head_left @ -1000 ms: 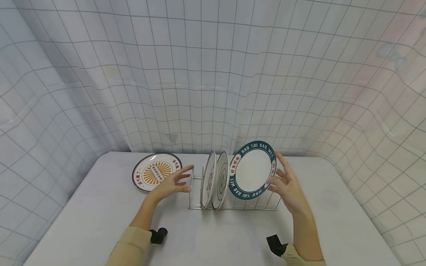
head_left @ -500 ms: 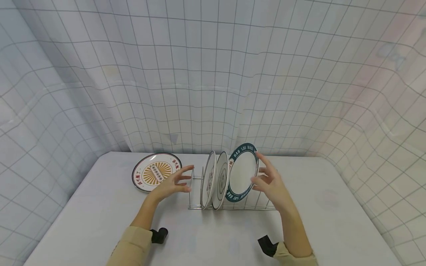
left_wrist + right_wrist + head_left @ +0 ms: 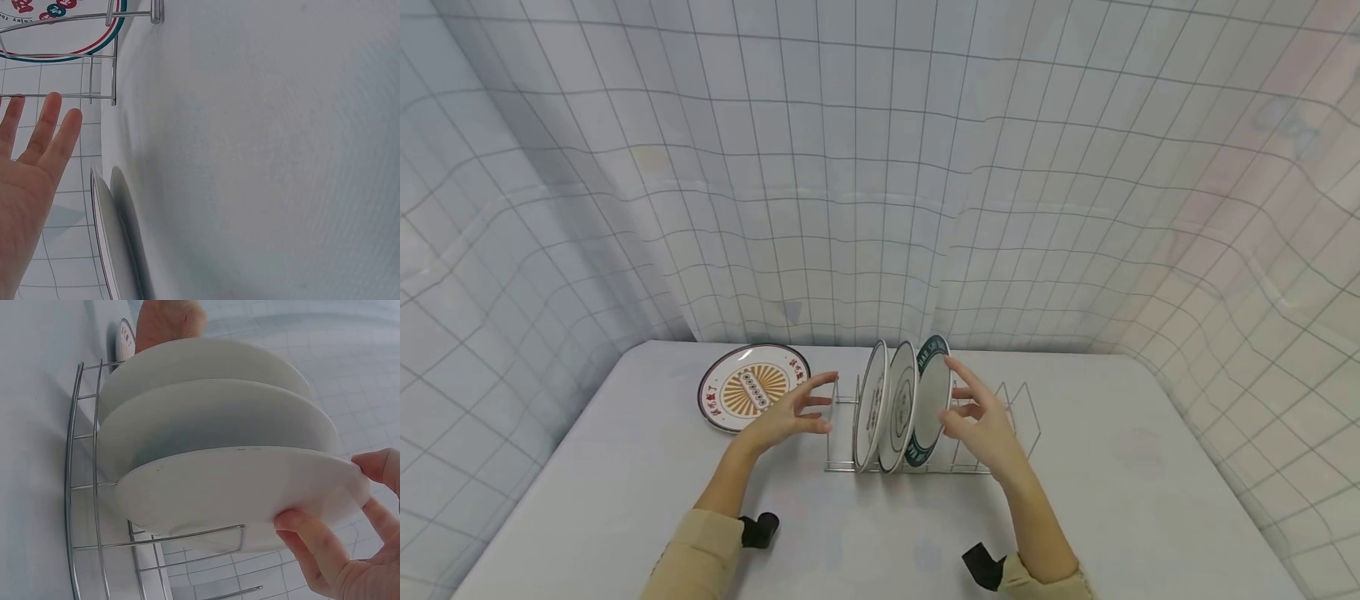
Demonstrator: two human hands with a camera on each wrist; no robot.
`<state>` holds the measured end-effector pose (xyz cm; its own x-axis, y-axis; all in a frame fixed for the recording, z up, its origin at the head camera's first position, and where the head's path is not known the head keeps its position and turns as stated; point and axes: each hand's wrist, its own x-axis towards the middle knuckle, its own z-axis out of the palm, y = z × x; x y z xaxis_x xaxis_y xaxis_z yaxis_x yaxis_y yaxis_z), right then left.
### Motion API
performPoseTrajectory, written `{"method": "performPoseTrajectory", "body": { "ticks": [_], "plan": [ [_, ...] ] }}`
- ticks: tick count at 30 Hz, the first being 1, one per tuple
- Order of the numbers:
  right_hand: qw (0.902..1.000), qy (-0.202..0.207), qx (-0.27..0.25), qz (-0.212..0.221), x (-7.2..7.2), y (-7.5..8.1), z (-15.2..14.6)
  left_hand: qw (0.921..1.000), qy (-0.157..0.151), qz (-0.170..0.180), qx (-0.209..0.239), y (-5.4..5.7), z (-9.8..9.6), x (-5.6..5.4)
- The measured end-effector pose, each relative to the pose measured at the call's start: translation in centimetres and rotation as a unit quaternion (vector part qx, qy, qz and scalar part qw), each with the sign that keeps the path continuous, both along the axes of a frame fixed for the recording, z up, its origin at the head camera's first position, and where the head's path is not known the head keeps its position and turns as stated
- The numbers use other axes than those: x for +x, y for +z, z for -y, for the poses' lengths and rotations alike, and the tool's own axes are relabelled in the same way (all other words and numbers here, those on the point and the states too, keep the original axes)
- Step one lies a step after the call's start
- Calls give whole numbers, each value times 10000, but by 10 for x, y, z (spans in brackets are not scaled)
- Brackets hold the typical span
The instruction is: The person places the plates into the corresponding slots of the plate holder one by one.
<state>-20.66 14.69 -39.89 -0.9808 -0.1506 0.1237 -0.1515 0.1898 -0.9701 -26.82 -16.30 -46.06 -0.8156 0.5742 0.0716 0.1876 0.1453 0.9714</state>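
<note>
My right hand (image 3: 988,433) pinches the right edge of a white plate with a dark teal rim (image 3: 934,400). This plate stands nearly upright at a wire dish rack (image 3: 951,472), just right of two other plates. In the right wrist view, the thumb presses on the held plate's underside (image 3: 212,487), and its lower edge is among the rack's wires. My left hand (image 3: 790,417) is at the rack's left end, its fingers extended near the end wires. In the left wrist view, the left hand (image 3: 31,181) holds nothing.
Two white plates, the left one (image 3: 870,408) and the middle one (image 3: 900,408), stand upright in the rack. Another plate with a yellow sunburst (image 3: 752,387) lies flat on the white table (image 3: 625,450), behind the left hand. A gridded curtain (image 3: 880,208) surrounds the table.
My right hand has moved left and a little down with the teal-rimmed plate, turning it from facing forward to nearly edge-on, alongside the other plates. The left hand has stayed in place.
</note>
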Motion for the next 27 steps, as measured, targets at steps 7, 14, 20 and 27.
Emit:
{"method": "performPoseTrajectory", "body": {
  "ticks": [7, 14, 20, 27],
  "plan": [
    [9999, 55, -72, -72, 2, -8, 2, 10000, -38, 9, 45, 0, 0, -1],
    [9997, 5, 164, -205, 9, -16, 5, 10000, -19, 23, 71, 2, 0, 0],
    [9991, 13, 326, -268, 10, -15, 4, 9999, -59, -19, 94, 1, 0, -1],
    [9983, 105, 530, -233, 11, -14, 2, 9999, 62, -20, -87, 3, 1, 2]
  ]
}}
